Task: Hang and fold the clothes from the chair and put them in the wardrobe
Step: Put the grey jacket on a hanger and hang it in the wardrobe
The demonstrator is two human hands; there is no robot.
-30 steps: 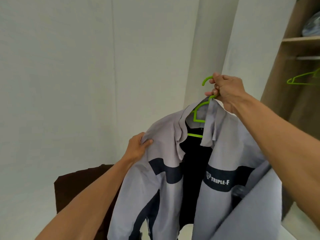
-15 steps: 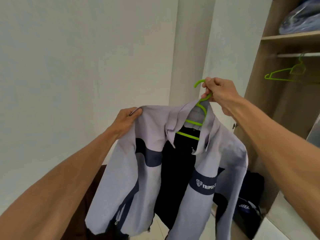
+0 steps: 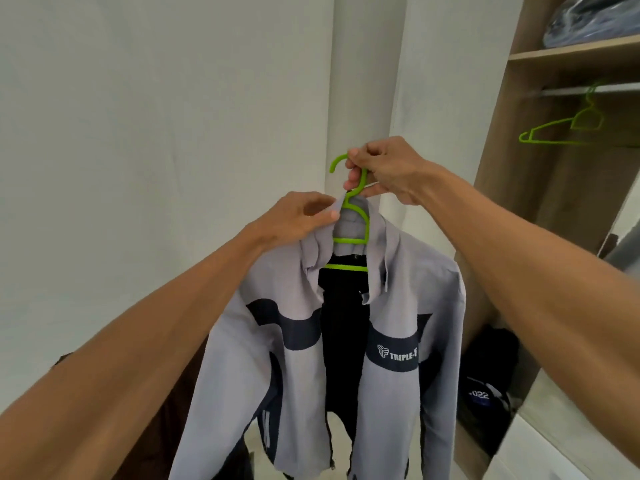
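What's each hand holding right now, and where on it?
The right hand grips the green hanger at the neck, just below its hook. The left hand pinches the grey jacket at the collar, beside the hanger.

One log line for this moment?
right hand: grips green hanger | left hand: pinches grey jacket collar | wardrobe rail: jacket not yet hung

The jacket [image 3: 398, 306] is pale grey with navy bands, dark lining and white lettering. Both hangers, the held hanger [image 3: 351, 216] and the wardrobe hanger [image 3: 568, 128], are lime green
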